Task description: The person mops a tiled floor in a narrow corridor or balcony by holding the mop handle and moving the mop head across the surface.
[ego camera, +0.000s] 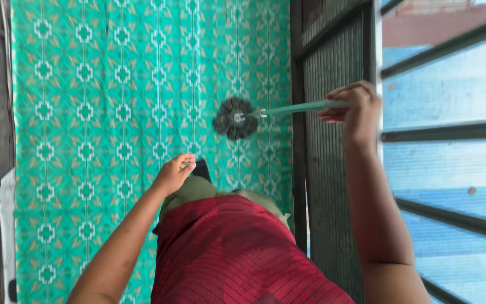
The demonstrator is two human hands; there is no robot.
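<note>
- So, the right hand has a closed grip round the upper end of a teal mop handle, held out over the floor.
- Round dark mop head sits flat on the green patterned floor covering, just beside the dark mesh screen.
- Left hand is loosely curled near the person's red garment; can't tell if it holds anything.
- Progress-wise, I'd guess mopping is underway, but no wet or clean streaks show, so how much floor is done or left is anyone's guess.
</note>
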